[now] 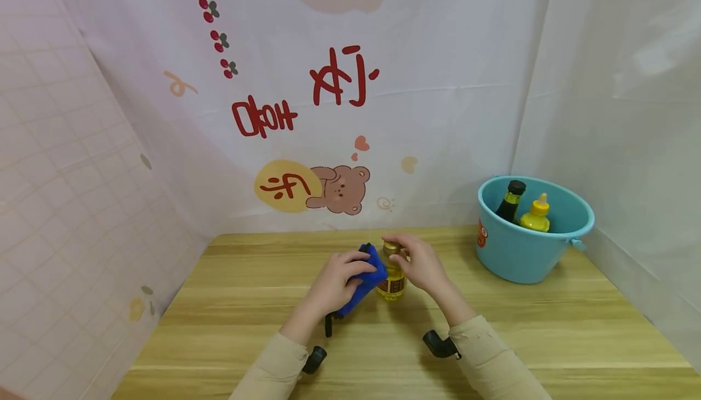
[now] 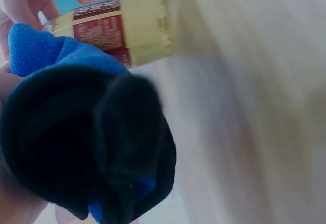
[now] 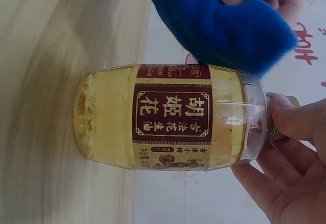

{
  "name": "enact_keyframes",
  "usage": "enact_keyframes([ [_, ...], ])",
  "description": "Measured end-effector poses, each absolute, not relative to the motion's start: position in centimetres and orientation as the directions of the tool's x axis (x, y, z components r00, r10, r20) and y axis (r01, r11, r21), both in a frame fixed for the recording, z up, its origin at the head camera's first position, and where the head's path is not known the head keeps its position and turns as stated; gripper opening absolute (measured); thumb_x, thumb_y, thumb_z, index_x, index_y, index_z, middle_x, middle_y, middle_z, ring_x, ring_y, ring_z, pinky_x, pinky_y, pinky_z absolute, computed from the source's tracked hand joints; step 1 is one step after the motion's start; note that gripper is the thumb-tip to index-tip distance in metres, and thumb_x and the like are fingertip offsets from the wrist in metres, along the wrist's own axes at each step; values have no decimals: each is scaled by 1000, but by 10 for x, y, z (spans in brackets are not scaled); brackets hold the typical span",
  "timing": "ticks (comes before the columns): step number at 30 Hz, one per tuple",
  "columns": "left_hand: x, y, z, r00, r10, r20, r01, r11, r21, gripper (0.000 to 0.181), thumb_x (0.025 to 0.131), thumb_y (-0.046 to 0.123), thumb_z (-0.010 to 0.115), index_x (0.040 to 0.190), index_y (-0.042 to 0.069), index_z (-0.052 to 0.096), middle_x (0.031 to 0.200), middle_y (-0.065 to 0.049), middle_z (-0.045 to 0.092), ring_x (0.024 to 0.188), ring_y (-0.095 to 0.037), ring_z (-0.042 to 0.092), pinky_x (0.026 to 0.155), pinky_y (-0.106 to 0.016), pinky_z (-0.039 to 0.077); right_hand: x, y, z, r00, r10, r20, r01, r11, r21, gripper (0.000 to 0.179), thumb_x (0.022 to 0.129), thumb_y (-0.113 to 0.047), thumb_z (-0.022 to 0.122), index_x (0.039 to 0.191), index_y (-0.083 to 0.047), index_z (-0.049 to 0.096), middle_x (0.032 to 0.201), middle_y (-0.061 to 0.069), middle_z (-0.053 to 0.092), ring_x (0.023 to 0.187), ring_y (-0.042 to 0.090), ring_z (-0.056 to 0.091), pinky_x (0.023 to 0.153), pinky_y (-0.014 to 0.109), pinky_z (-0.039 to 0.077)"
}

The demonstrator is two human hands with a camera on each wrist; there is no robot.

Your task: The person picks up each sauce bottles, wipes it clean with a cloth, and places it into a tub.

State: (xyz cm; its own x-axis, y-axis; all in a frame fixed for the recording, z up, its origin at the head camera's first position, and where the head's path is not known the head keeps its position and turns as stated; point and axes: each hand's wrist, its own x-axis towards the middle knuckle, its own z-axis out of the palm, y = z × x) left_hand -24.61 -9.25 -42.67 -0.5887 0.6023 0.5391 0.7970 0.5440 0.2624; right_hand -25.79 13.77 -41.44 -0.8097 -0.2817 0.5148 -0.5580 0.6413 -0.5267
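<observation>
A small bottle of yellow oil (image 1: 391,285) with a dark red label stands upright near the middle of the wooden table. My right hand (image 1: 420,264) grips it at the neck, just under the gold cap, as the right wrist view of the bottle (image 3: 170,117) shows. My left hand (image 1: 341,279) holds a folded blue cloth (image 1: 358,298) with black edging. The upper end of this cloth (image 3: 224,25) lies against the bottle's shoulder. In the left wrist view, the black edging (image 2: 61,102) hides much of the left hand.
A light blue bucket (image 1: 526,260) stands at the table's right rear. Inside it are a dark bottle (image 1: 509,202) and a yellow squeeze bottle (image 1: 535,216). A white printed curtain (image 1: 449,132) hangs behind the wooden table (image 1: 246,315).
</observation>
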Motion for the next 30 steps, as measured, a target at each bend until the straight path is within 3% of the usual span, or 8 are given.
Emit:
enact_keyframes([
  [20,-242,-94,-439,-627,634,452,772,582,256,31,87,-2,73,110,18,75,128,-5,64,120,-26,56,98,-45,45,-257,137,-413,-806,-284,518,-564,635,-528,38,88,0,73,124,-9,67,121,10,66,102,29,65,82,43,56],
  [30,-247,-91,-448,-644,713,277,765,613,199,33,87,-1,73,113,18,75,124,-6,65,118,-24,58,99,-46,44,-257,137,-411,-815,-291,500,-556,634,-537,38,88,1,72,124,-10,67,120,10,66,104,29,65,83,42,56],
])
